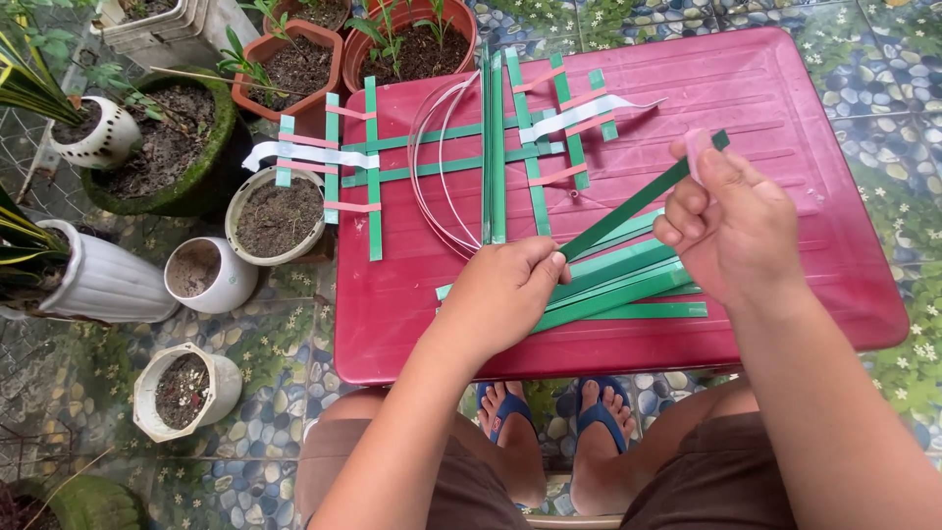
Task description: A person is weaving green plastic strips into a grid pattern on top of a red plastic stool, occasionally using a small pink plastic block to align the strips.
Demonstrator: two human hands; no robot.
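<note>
Both hands are seen from the head camera, held over a dark red plastic table (pixel 785 108). A single green strip (pixel 628 208) is pinched between thumb and curled fingers of the right hand (pixel 731 221) at its upper end, so that it is lifted off the table at a slant; the lower end is held by the left hand (pixel 505 294), whose fingers are closed down on it near the thumb tip. Held at both ends like this, the strip is kept straight and taut, apart from the others. Under and just beside the left hand a loose pile of green strips (pixel 628 285) is lying fanned out on the table, near enough to be reached without stretching.

Farther up the table a partly woven lattice (pixel 442 157) of green strips crossed with short pink pieces has been laid flat, with two white bands (pixel 314 154) threaded through it and a thin pale loop of wire or cord (pixel 427 186) resting across it. Its left part overhangs the table edge above the flower pots (pixel 280 211), which are filled with soil and stand on a pebble-patterned floor (pixel 883 69). Below the table, bare knees and feet in blue sandals (pixel 601 417) can be made out.
</note>
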